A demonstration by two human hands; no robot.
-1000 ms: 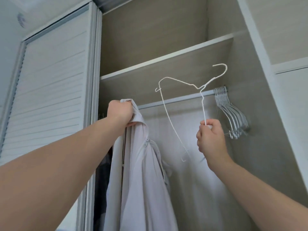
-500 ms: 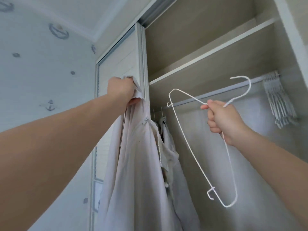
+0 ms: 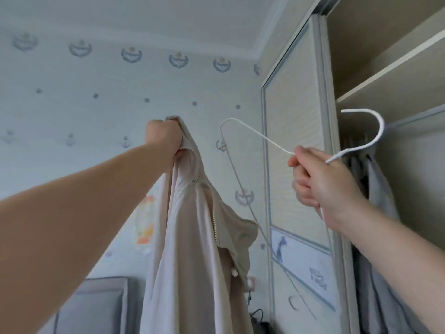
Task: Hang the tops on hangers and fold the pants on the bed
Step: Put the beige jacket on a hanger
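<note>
The left hand grips the top of a pale beige zip-up fabric jacket, held high before the patterned wallpaper. The right hand clutches a thin white wire hanger near its hook, beside the louvred wardrobe door.

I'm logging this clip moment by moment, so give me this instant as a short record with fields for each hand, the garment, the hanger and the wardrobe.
left hand: raised, grips the jacket at its top edge
jacket: pale, zip-front, hangs down from that grip, on no hanger
right hand: grips the hanger at its neck
hanger: white wire, bare, beside the jacket
wardrobe: open, grey clothes hanging under the rail
task state: jacket not yet on hanger
</note>
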